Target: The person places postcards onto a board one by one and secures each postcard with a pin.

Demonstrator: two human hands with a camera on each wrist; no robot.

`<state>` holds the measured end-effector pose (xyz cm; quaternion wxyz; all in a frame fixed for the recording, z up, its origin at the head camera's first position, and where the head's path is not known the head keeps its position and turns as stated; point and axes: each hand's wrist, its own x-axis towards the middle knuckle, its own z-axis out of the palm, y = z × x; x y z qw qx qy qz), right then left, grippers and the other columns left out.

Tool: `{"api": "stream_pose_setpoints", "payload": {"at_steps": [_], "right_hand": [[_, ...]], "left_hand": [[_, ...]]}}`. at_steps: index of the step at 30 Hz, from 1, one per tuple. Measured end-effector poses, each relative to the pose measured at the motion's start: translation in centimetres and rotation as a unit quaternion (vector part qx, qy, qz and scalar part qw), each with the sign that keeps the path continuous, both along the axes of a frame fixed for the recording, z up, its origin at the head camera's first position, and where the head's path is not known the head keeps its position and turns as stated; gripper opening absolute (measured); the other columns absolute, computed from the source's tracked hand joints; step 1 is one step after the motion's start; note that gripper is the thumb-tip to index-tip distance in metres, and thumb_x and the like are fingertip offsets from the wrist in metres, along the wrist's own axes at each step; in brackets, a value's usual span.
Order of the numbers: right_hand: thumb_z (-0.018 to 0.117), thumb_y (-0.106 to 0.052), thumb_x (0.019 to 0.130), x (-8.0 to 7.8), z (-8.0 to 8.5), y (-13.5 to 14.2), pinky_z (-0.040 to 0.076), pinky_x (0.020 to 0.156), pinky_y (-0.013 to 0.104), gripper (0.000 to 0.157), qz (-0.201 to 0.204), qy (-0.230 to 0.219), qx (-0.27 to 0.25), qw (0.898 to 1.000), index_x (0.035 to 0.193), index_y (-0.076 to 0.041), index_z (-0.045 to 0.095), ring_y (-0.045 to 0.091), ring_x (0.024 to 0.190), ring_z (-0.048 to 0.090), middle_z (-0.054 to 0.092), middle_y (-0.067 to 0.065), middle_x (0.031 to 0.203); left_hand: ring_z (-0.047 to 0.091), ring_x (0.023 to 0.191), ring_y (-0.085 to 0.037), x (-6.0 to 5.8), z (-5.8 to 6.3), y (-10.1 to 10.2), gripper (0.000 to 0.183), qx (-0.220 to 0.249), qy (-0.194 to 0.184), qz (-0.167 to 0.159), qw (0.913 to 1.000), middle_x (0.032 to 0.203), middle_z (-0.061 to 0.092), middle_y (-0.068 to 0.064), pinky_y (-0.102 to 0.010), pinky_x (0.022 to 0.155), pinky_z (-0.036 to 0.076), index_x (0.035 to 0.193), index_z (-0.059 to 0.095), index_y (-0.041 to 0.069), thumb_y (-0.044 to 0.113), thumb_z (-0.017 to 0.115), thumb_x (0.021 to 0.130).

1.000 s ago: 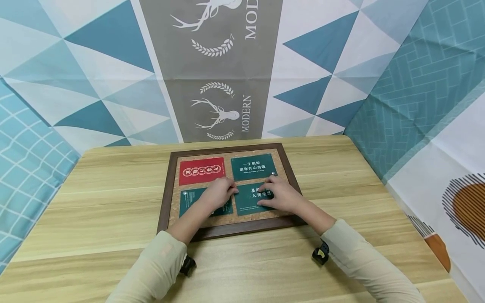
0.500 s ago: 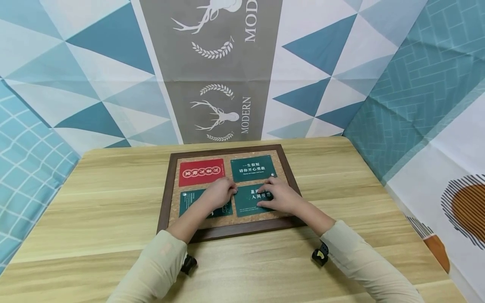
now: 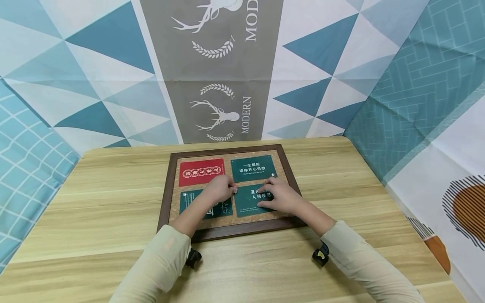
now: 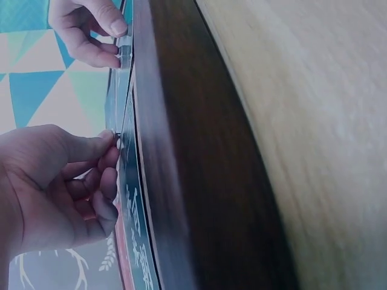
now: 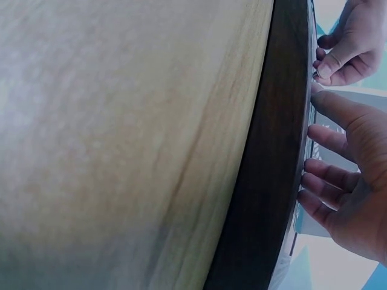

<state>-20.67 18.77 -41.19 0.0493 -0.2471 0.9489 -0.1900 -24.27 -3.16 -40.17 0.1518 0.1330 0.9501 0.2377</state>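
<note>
A framed cork board (image 3: 242,228) lies on the table with several cards on it. My left hand (image 3: 221,187) pinches a small silver thumbtack (image 3: 235,190) between thumb and forefinger, at the upper left corner of the lower right green card (image 3: 248,207). In the left wrist view the thumbtack (image 4: 115,134) shows at the fingertips, right at the card's surface. The other left fingers curl loosely. With fingers spread, my right hand (image 3: 282,196) presses that same card near its right side. Its fingertips (image 5: 311,196) rest along the board's surface in the right wrist view.
A red card (image 3: 202,171) sits at the board's upper left, a green card (image 3: 253,162) at its upper right with a silver tack (image 3: 273,174). The lower left green card (image 3: 221,210) has a tack (image 3: 184,194) too. Wooden tabletop (image 3: 113,202) surrounds the board; printed cloth (image 3: 223,63) hangs behind.
The left hand has shifted slightly and its wrist has turned a little, so the silver thumbtack shows more plainly beneath its fingertips. The right hand stays in place on the card.
</note>
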Motion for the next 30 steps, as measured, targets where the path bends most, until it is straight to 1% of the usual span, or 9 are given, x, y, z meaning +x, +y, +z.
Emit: {"api": "stream_pose_setpoints", "payload": {"at_steps": [3, 9, 16, 21, 25, 28, 30], "right_hand": [[0.072, -0.039, 0.08, 0.01, 0.06, -0.02, 0.045, 0.077, 0.031, 0.039, 0.0, 0.001, 0.003, 1.0, 0.111, -0.016, 0.068, 0.015, 0.091, 0.048, 0.055, 0.005, 0.112], [0.072, -0.039, 0.08, -0.05, 0.02, -0.06, 0.045, 0.077, 0.031, 0.039, 0.003, 0.002, 0.005, 1.0, 0.11, -0.015, 0.069, 0.015, 0.091, 0.048, 0.055, 0.005, 0.111], [0.072, -0.04, 0.08, 0.01, -0.01, 0.1, 0.046, 0.079, 0.034, 0.04, 0.008, 0.009, 0.005, 1.0, 0.111, -0.015, 0.068, 0.018, 0.094, 0.051, 0.055, 0.006, 0.114], [0.072, -0.04, 0.08, 0.16, 0.23, 0.05, 0.046, 0.079, 0.033, 0.04, 0.005, 0.006, 0.007, 1.0, 0.111, -0.015, 0.068, 0.017, 0.093, 0.05, 0.055, 0.006, 0.114], [0.072, -0.039, 0.08, 0.19, 0.38, -0.09, 0.045, 0.078, 0.033, 0.04, 0.008, 0.004, 0.007, 1.0, 0.111, -0.015, 0.068, 0.017, 0.092, 0.05, 0.055, 0.006, 0.113], [0.072, -0.038, 0.08, 0.2, 0.43, -0.16, 0.046, 0.078, 0.034, 0.039, 0.013, 0.006, 0.009, 1.0, 0.111, -0.014, 0.068, 0.018, 0.094, 0.052, 0.055, 0.007, 0.113], [0.073, -0.038, 0.08, 0.2, 0.45, -0.19, 0.046, 0.079, 0.034, 0.039, 0.014, 0.006, 0.009, 1.0, 0.11, -0.014, 0.068, 0.019, 0.094, 0.052, 0.056, 0.007, 0.113]], "left_hand": [[0.051, 0.07, -0.017, -0.02, 0.03, -0.1, 0.015, 0.016, -0.009, 0.013, 0.9997, 0.083, 0.063, -0.004, -0.028, 0.066, 0.045, 0.088, 0.072, 0.009, 0.019, 0.061, 0.091], [0.052, 0.072, -0.017, -0.07, -0.06, -0.29, 0.014, 0.035, -0.02, 0.028, 0.9988, 0.084, 0.064, -0.006, -0.026, 0.064, 0.044, 0.086, 0.073, 0.008, 0.018, 0.063, 0.089], [0.051, 0.069, -0.018, -0.13, -0.13, -0.01, 0.015, 0.025, -0.014, 0.039, 0.9988, 0.08, 0.063, -0.005, -0.027, 0.064, 0.043, 0.082, 0.071, 0.009, 0.02, 0.063, 0.089], [0.05, 0.065, -0.018, 0.03, -0.01, 0.26, 0.017, 0.018, -0.01, 0.045, 0.9988, 0.075, 0.06, -0.005, -0.026, 0.059, 0.041, 0.079, 0.069, 0.008, 0.02, 0.063, 0.09], [0.047, 0.06, -0.017, 0.22, 0.04, 0.31, 0.019, 0.019, -0.009, 0.051, 0.9985, 0.068, 0.056, -0.005, -0.026, 0.056, 0.037, 0.075, 0.067, 0.008, 0.02, 0.063, 0.09], [0.043, 0.058, -0.017, 0.29, -0.12, 0.32, 0.021, 0.019, -0.002, 0.049, 0.9986, 0.065, 0.052, -0.005, -0.026, 0.055, 0.036, 0.072, 0.064, 0.007, 0.019, 0.063, 0.09], [0.044, 0.059, -0.016, 0.29, -0.31, 0.35, 0.02, 0.021, 0.003, 0.045, 0.9988, 0.066, 0.052, -0.005, -0.026, 0.056, 0.037, 0.073, 0.062, 0.008, 0.019, 0.063, 0.09]]}}
